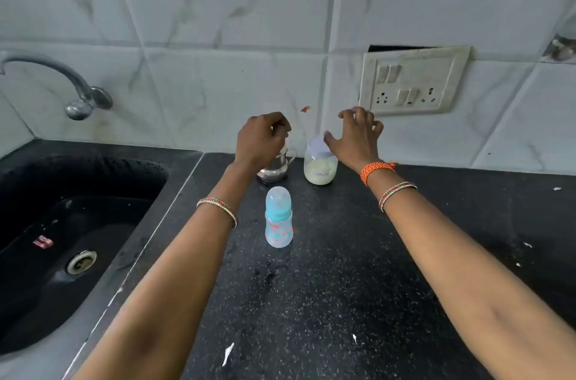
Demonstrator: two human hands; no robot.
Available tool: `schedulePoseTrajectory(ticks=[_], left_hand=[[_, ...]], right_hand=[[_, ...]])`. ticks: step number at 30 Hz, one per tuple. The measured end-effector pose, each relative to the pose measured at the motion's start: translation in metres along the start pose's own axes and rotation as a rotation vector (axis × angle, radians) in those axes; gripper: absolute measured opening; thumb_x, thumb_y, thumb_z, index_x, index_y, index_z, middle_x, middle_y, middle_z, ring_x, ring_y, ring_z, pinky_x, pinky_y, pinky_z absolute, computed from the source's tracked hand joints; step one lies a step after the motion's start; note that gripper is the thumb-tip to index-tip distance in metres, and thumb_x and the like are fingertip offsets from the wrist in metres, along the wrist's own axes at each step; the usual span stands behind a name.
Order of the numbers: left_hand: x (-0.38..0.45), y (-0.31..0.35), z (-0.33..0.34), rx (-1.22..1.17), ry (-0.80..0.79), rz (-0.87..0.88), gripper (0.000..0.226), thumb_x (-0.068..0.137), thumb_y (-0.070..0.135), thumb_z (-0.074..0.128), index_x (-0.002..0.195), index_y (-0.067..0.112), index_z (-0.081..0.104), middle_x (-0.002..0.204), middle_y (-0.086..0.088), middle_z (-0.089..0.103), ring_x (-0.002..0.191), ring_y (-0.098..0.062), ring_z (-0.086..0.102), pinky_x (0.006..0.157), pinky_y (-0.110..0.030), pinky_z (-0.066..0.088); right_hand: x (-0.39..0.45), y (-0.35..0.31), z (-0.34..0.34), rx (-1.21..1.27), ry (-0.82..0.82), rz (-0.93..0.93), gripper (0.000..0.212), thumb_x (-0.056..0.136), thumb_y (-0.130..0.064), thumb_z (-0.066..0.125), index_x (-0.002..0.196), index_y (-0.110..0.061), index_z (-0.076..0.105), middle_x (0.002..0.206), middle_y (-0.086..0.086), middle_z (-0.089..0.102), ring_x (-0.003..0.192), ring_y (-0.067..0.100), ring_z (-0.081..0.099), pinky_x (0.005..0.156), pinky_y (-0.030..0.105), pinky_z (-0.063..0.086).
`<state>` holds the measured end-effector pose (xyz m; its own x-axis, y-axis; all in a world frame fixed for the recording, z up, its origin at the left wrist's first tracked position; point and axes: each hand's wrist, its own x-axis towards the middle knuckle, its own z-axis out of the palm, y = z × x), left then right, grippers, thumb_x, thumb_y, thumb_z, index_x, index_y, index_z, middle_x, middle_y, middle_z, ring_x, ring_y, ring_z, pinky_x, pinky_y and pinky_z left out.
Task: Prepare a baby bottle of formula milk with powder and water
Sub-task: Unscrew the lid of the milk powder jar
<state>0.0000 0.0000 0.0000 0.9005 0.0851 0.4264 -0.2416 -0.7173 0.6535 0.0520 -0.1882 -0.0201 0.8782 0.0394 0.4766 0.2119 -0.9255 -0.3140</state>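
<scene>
A small baby bottle with a blue collar and a clear cap stands upright on the black counter. Behind it, by the wall, are a glass cup holding clear liquid and a glass jar partly filled with pale powder. My left hand hovers over the cup with its fingers curled together; something thin seems to reach down from them into the cup, but it is blurred. My right hand hangs beside the jar's top with fingers spread, thumb near the pale lid.
A black sink with a drain lies to the left, under a metal tap. A switch and socket plate is on the tiled wall behind the jar. Small white scraps lie on the counter.
</scene>
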Motion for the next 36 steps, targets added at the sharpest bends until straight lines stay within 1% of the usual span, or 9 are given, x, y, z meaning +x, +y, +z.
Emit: schedulePoseTrajectory(ticks=[4, 8, 15, 22, 27, 29, 31, 33, 36], left_hand=[[0.008, -0.026, 0.022, -0.054, -0.027, -0.097, 0.023, 0.076, 0.022, 0.043, 0.084, 0.026, 0.064, 0.079, 0.008, 0.07, 0.08, -0.015, 0.064, 0.072, -0.035, 0.053], [0.015, -0.044, 0.032, -0.099, -0.036, -0.106, 0.021, 0.075, 0.023, 0.045, 0.083, 0.025, 0.064, 0.082, 0.005, 0.071, 0.078, -0.013, 0.064, 0.073, -0.037, 0.054], [0.01, -0.036, 0.027, -0.307, -0.015, -0.129, 0.023, 0.081, 0.004, 0.045, 0.087, 0.013, 0.065, 0.083, 0.003, 0.066, 0.076, -0.003, 0.059, 0.066, -0.012, 0.045], [-0.036, -0.004, 0.006, -0.439, 0.027, -0.056, 0.028, 0.076, 0.002, 0.041, 0.08, 0.013, 0.066, 0.074, 0.006, 0.068, 0.076, -0.029, 0.063, 0.066, -0.031, 0.049], [-0.104, 0.026, 0.0, -0.584, 0.126, -0.026, 0.024, 0.074, -0.003, 0.041, 0.071, 0.009, 0.061, 0.066, -0.002, 0.063, 0.051, -0.013, 0.055, 0.05, -0.022, 0.044], [-0.137, 0.029, 0.009, -0.578, 0.061, -0.001, 0.023, 0.077, -0.003, 0.043, 0.072, 0.011, 0.06, 0.064, -0.005, 0.062, 0.047, -0.02, 0.053, 0.046, -0.026, 0.042], [-0.166, 0.026, 0.02, -0.527, -0.028, -0.001, 0.02, 0.081, 0.0, 0.046, 0.084, 0.015, 0.059, 0.073, -0.007, 0.063, 0.058, -0.023, 0.056, 0.05, -0.031, 0.043], [-0.188, 0.013, 0.038, -0.474, -0.117, -0.042, 0.027, 0.081, 0.003, 0.053, 0.102, 0.019, 0.049, 0.093, 0.008, 0.058, 0.077, 0.002, 0.054, 0.062, -0.019, 0.046], [-0.209, -0.018, 0.068, -0.46, -0.298, -0.099, 0.07, 0.071, 0.023, 0.073, 0.125, 0.029, 0.029, 0.125, 0.007, 0.044, 0.121, 0.001, 0.043, 0.096, -0.036, 0.048]], right_hand=[[0.01, 0.006, 0.039, -0.049, -0.275, 0.141, 0.08, 0.077, -0.062, 0.059, 0.133, -0.008, 0.039, 0.136, 0.015, 0.044, 0.128, 0.035, 0.037, 0.104, 0.05, 0.025], [0.023, 0.005, 0.066, 0.001, -0.422, 0.19, 0.085, 0.075, -0.061, 0.063, 0.133, -0.006, 0.034, 0.135, 0.017, 0.044, 0.125, 0.037, 0.042, 0.1, 0.05, 0.031], [0.019, 0.01, 0.062, -0.009, -0.368, 0.192, 0.078, 0.07, -0.062, 0.066, 0.125, -0.01, 0.047, 0.126, 0.013, 0.047, 0.118, 0.034, 0.044, 0.093, 0.043, 0.038], [-0.021, -0.008, 0.014, 0.002, -0.302, 0.14, 0.079, 0.07, -0.06, 0.067, 0.126, -0.009, 0.045, 0.125, 0.014, 0.046, 0.118, 0.034, 0.044, 0.091, 0.044, 0.041], [-0.074, -0.019, -0.021, -0.024, -0.25, 0.123, 0.082, 0.069, -0.064, 0.065, 0.124, -0.008, 0.043, 0.124, 0.015, 0.047, 0.115, 0.036, 0.046, 0.085, 0.042, 0.043], [-0.098, -0.017, -0.03, -0.043, -0.305, 0.12, 0.085, 0.068, -0.069, 0.064, 0.122, -0.007, 0.045, 0.123, 0.015, 0.05, 0.113, 0.036, 0.05, 0.083, 0.041, 0.043], [-0.12, -0.017, -0.036, -0.063, -0.356, 0.128, 0.089, 0.066, -0.073, 0.064, 0.123, -0.006, 0.046, 0.125, 0.015, 0.051, 0.114, 0.035, 0.051, 0.084, 0.04, 0.043], [-0.137, -0.021, -0.04, -0.094, -0.374, 0.113, 0.09, 0.067, -0.073, 0.062, 0.123, -0.005, 0.046, 0.124, 0.016, 0.051, 0.114, 0.035, 0.053, 0.084, 0.04, 0.043], [-0.162, -0.032, -0.04, -0.142, -0.352, 0.07, 0.089, 0.068, -0.075, 0.058, 0.12, -0.004, 0.046, 0.119, 0.016, 0.052, 0.108, 0.036, 0.056, 0.081, 0.04, 0.045]])
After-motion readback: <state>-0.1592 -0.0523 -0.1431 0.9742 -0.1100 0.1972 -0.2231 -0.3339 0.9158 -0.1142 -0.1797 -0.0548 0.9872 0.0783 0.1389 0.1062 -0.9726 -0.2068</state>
